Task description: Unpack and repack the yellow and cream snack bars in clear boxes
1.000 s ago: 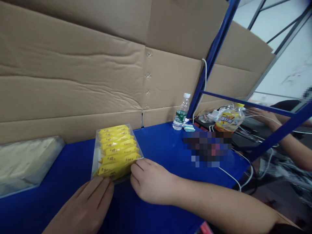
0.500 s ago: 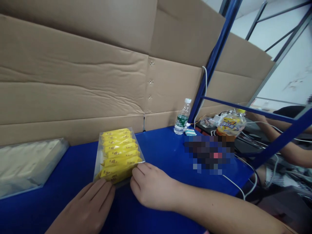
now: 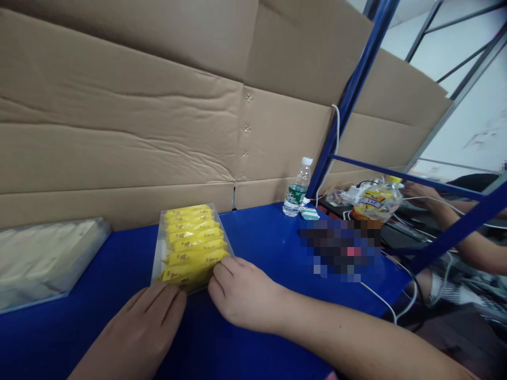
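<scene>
A clear plastic box (image 3: pixel 160 248) stands on the blue table, filled with a row of several yellow packets (image 3: pixel 194 233). At its near left corner, my left hand (image 3: pixel 138 322) has its fingers pressed together on the box edge, beside the nearest packet. My right hand (image 3: pixel 241 295) grips the near right corner with curled fingers. The thumbs of both hands are hidden. Farther left on the table lies another clear box (image 3: pixel 85 253) with pale wrapped items in a row.
Behind the blue table (image 3: pixel 253 232) rises a cardboard wall (image 3: pixel 158 132). A water bottle (image 3: pixel 296 192) and a small blue-white packet (image 3: pixel 309 213) stand near a blue metal post (image 3: pixel 344 116). Beyond are an orange drink bottle (image 3: pixel 376 203), cables and another person's arm (image 3: pixel 455 227).
Both hands have stayed on the box of yellow packets; my right hand sits slightly farther left on its corner. The whole view has shifted a little.
</scene>
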{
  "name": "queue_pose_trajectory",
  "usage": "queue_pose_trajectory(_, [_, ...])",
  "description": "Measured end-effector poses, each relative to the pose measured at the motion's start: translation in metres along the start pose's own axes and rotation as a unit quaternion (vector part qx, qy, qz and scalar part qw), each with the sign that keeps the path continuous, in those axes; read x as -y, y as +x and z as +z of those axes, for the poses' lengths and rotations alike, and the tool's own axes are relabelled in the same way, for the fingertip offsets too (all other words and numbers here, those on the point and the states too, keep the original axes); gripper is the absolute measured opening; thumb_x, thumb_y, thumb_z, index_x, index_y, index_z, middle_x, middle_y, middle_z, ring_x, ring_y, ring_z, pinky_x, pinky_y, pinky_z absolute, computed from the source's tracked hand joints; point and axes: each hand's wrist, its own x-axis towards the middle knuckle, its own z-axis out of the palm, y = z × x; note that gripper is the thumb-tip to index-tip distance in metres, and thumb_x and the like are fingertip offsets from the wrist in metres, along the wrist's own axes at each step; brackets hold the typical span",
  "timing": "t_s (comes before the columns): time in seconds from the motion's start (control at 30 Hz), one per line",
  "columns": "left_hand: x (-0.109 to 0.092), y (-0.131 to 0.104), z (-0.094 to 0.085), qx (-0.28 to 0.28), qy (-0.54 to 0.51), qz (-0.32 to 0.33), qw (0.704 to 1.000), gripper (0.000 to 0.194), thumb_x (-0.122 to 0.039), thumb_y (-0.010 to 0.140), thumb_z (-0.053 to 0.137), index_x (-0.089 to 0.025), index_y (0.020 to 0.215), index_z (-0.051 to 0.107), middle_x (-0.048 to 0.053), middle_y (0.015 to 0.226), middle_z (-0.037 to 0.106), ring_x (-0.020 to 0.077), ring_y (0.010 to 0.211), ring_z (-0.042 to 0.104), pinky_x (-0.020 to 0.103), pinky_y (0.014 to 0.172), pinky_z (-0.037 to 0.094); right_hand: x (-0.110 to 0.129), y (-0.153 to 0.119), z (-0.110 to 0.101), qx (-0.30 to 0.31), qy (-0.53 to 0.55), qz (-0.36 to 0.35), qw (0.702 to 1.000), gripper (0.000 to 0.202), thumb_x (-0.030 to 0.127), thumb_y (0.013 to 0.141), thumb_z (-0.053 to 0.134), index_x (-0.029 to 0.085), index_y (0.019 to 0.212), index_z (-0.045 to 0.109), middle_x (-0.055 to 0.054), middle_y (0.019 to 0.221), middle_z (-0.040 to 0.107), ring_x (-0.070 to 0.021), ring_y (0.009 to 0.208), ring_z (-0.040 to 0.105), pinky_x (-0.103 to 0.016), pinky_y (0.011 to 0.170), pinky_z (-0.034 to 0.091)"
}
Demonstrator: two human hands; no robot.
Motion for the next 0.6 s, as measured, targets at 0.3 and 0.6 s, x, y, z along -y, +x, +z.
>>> queue_pose_trajectory(0.3, [0.004, 0.024, -0.024, -0.018, -0.020, 0.031, 0.999, 0.048, 0.005, 0.078, 0.031, -0.011, 0.090, 0.075, 0.013, 0.083, 0.074, 0.0249, 0.073, 0.071, 0.039, 0.066, 0.061, 0.003, 0.001, 0.004, 0.020, 0.001, 0.019, 1.000, 0.014, 0.010, 0.094, 0.048, 0.011, 0.091, 0.062, -0.011, 0.082, 0.063, -0.0244, 0.078, 0.056, -0.037, 0.069, 0.048])
queue_pose_trajectory(0.6, [0.007, 0.019, -0.021, -0.030, -0.072, -0.016, 0.997, 0.037, 0.000, 0.084, 0.038, -0.011, 0.097, 0.072, 0.011, 0.090, 0.073, 0.0239, 0.084, 0.067, 0.037, 0.075, 0.056, 0.001, -0.001, 0.011, 0.000, 0.014, 0.036, 0.999, 0.009, 0.010, 0.093, 0.054, 0.013, 0.089, 0.061, -0.010, 0.085, 0.064, -0.0245, 0.082, 0.055, -0.036, 0.075, 0.045])
